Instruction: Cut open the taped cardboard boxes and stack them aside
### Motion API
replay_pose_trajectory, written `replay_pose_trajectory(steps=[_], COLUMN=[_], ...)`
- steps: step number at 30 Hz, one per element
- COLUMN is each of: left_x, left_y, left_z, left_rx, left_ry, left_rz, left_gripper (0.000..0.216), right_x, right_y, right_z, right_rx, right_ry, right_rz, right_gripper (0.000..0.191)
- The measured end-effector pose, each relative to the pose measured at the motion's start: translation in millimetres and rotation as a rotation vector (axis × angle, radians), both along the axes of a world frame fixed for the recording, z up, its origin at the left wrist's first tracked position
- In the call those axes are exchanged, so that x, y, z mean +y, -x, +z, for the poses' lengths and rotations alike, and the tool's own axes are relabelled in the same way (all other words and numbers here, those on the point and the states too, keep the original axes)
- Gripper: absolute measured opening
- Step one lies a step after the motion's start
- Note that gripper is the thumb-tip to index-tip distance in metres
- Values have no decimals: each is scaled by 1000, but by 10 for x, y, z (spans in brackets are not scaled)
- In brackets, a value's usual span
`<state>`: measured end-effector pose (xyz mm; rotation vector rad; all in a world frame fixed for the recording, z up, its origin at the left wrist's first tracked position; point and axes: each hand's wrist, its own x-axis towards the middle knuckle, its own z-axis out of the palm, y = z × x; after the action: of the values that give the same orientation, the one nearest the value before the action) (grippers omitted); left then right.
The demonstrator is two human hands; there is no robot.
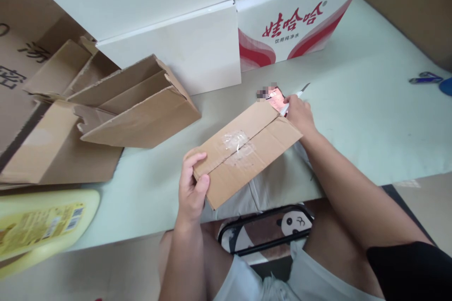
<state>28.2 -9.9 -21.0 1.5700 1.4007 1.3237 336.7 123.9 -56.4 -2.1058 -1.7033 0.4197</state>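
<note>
A small brown cardboard box point(247, 148) with clear tape along its centre seam lies tilted on the pale table's front edge point(148, 197). My left hand point(192, 188) grips the box's near corner, thumb on top. My right hand point(300, 113) is closed round a white-handled knife point(295, 96) at the box's far end, its blade pointing up and away. A red label point(276, 99) shows on that far end, just beside the knife.
Opened, flattened brown cartons point(116, 103) lie at the left. White boxes point(169, 19) and a red-and-white printed carton point(296, 19) stand along the back. A yellow packet point(38, 225) lies at lower left. Blue-handled items point(429, 78) sit far right. A panda-print stool point(278, 230) is between my knees.
</note>
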Motion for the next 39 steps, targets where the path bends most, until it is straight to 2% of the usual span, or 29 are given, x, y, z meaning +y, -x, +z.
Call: replay_pose_trajectory(steps=[10,17,23,29,35,39], left_x=[2,-1,-11,-12,-14,-15], left_y=[0,9,15,14,14,25], left_z=[-14,-30,-27,-14,-25,-37], left_rx=[-23,-16,15,21,3,11], left_ry=[-38,-37,-22,-10,-14,-19], left_rz=[-15,-18,-8,-9,-19,-27], left_gripper=[38,38,41,44,41,40], right_x=[1,-1,-13,-81,-130,-130], right_y=[0,27,68,113,139,161], right_z=[44,13,65,170,233,287], right_rx=[18,20,-6,10,-25,-31], right_ry=[21,-22,-29,-164,-31,8], right_rz=[-1,-36,-70,-61,39,4], right_gripper=[51,44,45,46,40,44])
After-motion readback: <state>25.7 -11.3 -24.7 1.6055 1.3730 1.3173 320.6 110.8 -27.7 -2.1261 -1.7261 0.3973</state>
